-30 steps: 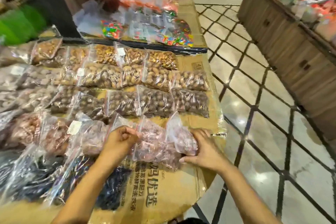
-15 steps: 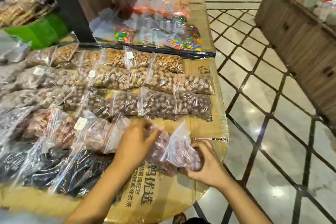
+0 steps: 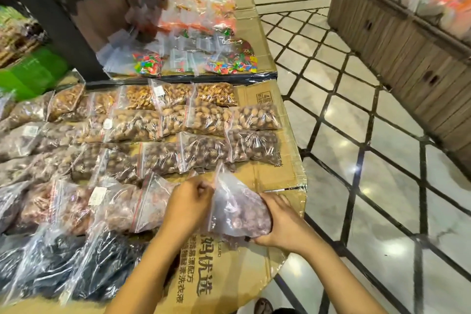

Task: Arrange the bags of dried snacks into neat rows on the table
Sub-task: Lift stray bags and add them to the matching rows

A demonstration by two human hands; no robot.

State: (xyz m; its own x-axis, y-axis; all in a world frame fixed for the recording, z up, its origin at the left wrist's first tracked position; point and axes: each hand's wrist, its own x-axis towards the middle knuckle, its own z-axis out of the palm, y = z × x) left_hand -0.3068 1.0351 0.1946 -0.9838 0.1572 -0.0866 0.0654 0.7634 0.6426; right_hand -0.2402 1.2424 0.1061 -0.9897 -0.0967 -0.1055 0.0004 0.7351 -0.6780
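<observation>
Clear zip bags of nuts and dried snacks lie in rows on a cardboard-covered table (image 3: pixel 275 178). Both my hands hold one bag of pinkish-brown snacks (image 3: pixel 237 209) at the right end of the fourth row. My left hand (image 3: pixel 188 204) pinches its top edge. My right hand (image 3: pixel 280 222) cups its bottom, lifting it a little off the cardboard. To its left lie more pinkish bags (image 3: pixel 119 209). Rows of brown nut bags (image 3: pixel 201 150) and lighter nut bags (image 3: pixel 204 117) lie behind. Dark snack bags (image 3: pixel 84 267) fill the nearest row.
Bags of colourful sweets (image 3: pixel 229 64) lie on a second cardboard surface behind. A dark post (image 3: pixel 51 20) stands at the back left. A tiled aisle (image 3: pixel 369 186) runs along the right, with a wooden display stand (image 3: pixel 407 46) beyond. The table's rounded edge is near my right wrist.
The pinkish bag has come up off the row, tilted, and shifted right. My left hand moved right from the neighbouring bags to the bag's top edge. The camera has drawn closer.
</observation>
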